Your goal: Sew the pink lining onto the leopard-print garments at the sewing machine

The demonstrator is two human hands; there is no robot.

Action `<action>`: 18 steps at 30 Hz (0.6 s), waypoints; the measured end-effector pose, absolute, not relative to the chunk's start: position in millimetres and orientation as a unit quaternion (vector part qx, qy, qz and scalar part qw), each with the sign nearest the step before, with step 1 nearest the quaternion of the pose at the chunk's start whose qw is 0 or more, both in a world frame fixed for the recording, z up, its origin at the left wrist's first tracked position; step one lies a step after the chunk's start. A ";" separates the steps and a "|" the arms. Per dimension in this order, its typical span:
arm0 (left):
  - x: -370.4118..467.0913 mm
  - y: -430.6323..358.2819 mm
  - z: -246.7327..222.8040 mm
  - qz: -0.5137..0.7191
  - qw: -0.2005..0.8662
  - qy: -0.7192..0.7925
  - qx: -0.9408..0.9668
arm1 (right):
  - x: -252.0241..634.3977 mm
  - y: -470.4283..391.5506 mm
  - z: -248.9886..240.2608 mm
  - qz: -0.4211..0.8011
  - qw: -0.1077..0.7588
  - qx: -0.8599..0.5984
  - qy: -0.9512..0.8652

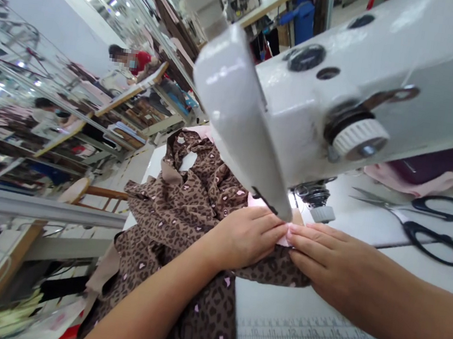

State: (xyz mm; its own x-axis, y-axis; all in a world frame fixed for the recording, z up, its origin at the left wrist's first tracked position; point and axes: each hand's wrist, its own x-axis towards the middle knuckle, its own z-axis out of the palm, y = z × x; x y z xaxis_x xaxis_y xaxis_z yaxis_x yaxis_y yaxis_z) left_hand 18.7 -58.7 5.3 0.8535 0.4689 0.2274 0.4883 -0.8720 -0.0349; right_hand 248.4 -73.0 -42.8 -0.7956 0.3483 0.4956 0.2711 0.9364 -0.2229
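Brown leopard-print fabric (189,203) with pink spots is spread over the left of the white sewing table and hangs over its near edge. Under the head of a white sewing machine (239,99), my left hand (245,235) presses on the fabric, its fingers together near the needle area. My right hand (323,253) meets it from the right, fingertips together on a small pink piece (283,241) and the brown edge. The two hands' fingertips nearly touch. The machine's front part hides the needle.
Black-handled scissors (438,228) lie on the table to the right. Behind them is pink cloth (390,178) with a dark purple item (433,164). A printed ruler scale (306,330) runs along the near side. A wooden stool (77,191) and two people at other tables are at the left.
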 end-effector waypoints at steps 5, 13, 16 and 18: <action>25.9 -74.4 25.3 -0.094 0.045 -0.277 -0.955 | 249.8 -72.0 -41.2 0.072 0.309 -0.185 -0.930; -13.4 -148.0 36.4 -0.068 0.054 -0.436 -0.896 | 256.5 -65.8 -39.0 0.129 0.237 -0.143 -0.952; -26.8 -158.2 31.4 -0.078 0.091 -0.452 -0.884 | 253.1 -63.4 -35.1 0.176 0.240 -0.103 -0.949; -24.6 -159.5 38.8 -0.079 0.083 -0.446 -0.888 | 251.1 -61.7 -28.6 0.244 0.235 -0.127 -0.932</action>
State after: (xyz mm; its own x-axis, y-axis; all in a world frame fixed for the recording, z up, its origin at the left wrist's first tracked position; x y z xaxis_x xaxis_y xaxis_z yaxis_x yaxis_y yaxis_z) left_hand -24.6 -159.5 38.8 0.5893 0.7791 0.2138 0.8053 -0.5879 -0.0774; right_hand 251.1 -61.7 -28.6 -0.8575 0.3514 0.3758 0.1225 0.8489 -0.5142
